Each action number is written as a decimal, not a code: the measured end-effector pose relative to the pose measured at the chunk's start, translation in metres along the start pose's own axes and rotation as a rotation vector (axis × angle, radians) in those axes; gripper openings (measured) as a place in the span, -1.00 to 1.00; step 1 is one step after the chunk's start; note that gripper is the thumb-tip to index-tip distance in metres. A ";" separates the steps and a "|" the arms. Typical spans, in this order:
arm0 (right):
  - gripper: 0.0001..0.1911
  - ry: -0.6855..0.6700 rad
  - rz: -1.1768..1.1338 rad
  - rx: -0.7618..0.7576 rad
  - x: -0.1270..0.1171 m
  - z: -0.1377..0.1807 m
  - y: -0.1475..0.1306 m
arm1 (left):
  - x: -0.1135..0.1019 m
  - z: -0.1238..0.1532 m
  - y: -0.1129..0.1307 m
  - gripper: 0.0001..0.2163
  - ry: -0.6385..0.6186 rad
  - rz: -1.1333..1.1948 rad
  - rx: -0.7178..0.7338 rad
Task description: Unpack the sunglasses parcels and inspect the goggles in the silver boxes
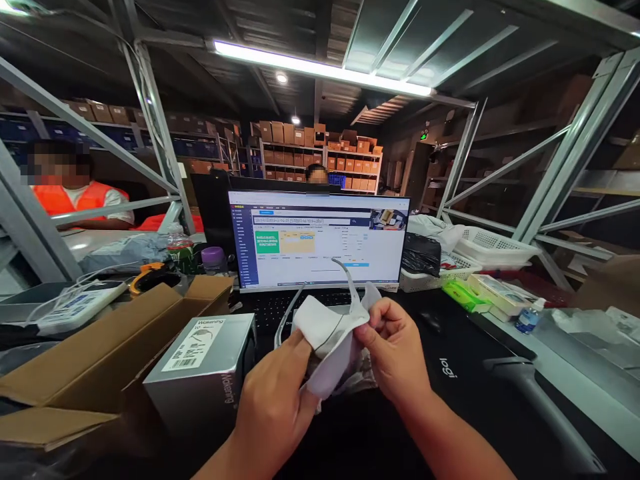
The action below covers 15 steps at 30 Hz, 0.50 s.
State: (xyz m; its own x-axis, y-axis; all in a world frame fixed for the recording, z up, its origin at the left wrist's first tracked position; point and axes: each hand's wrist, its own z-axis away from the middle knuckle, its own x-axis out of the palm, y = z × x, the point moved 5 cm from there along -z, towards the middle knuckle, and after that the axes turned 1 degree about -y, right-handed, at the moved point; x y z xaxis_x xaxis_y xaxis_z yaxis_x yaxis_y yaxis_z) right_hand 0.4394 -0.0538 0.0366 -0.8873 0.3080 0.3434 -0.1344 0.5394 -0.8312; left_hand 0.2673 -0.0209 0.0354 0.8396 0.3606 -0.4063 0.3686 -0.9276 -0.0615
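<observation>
Fingers of the left hand [275,393] and right hand [397,347] pinch grey eyeglasses [357,309] and white sheeting [319,321] in front of the monitor [320,250]; their long axis spans the hands, rising rightward, temple arms [349,275] pointing up toward the monitor.
</observation>
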 end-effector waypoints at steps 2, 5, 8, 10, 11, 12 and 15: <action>-0.59 0.054 0.060 -0.042 -0.004 -0.002 -0.002 | 0.000 0.000 -0.003 -0.66 -0.020 0.043 -0.050; -0.60 0.213 0.164 -0.159 -0.021 -0.012 -0.013 | -0.001 0.003 -0.012 -0.63 -0.070 0.201 -0.218; -0.35 0.314 0.226 -0.306 -0.040 -0.020 -0.031 | -0.003 0.005 -0.022 -0.65 -0.098 0.384 -0.417; -0.33 0.333 0.295 -0.389 -0.049 -0.020 -0.043 | -0.005 0.003 -0.026 -0.67 -0.086 0.450 -0.482; -0.43 0.327 0.367 -0.433 -0.051 -0.018 -0.049 | -0.006 0.002 -0.027 -0.67 -0.078 0.465 -0.494; -0.58 0.308 0.461 -0.482 -0.051 -0.015 -0.054 | -0.007 0.000 -0.027 -0.67 -0.073 0.476 -0.498; -0.74 0.228 0.718 -0.626 -0.043 -0.004 -0.065 | -0.008 -0.002 -0.027 -0.69 -0.080 0.493 -0.516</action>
State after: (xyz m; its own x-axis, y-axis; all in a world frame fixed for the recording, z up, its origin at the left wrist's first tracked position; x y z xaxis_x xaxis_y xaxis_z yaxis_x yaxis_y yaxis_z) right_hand 0.4881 -0.0988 0.0776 -0.5512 0.8341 -0.0226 0.7213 0.4626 -0.5155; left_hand 0.2517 0.0013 0.0417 0.9324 -0.1154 -0.3426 0.1121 -0.8087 0.5775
